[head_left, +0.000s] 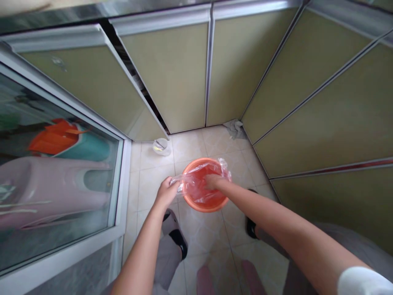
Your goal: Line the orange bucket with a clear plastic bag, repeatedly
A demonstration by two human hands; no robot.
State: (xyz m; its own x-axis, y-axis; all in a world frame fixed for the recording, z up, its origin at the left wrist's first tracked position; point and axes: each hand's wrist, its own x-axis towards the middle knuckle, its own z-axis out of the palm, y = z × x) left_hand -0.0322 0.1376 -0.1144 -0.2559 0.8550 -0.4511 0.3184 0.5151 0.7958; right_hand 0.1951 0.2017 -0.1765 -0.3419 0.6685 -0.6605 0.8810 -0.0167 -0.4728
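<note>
An orange-red bucket (206, 208) stands on the tiled floor between my feet. A clear plastic bag (196, 189) lies inside it, and its edge spills over the rim at the left and at the upper right. My left hand (167, 192) is closed on the bag's edge just outside the bucket's left rim. Reaching down into the bucket, my right hand (211, 181) is among the plastic. Its fingers are hidden there, so I cannot see whether they grip anything.
Beige cabinet doors (166, 78) line the far and right sides; one at the left stands ajar. A small clear container (161, 146) and a grey cloth (235, 128) lie by the cabinets. At left is a glass door (58, 164) with a pink stool (55, 190) behind it.
</note>
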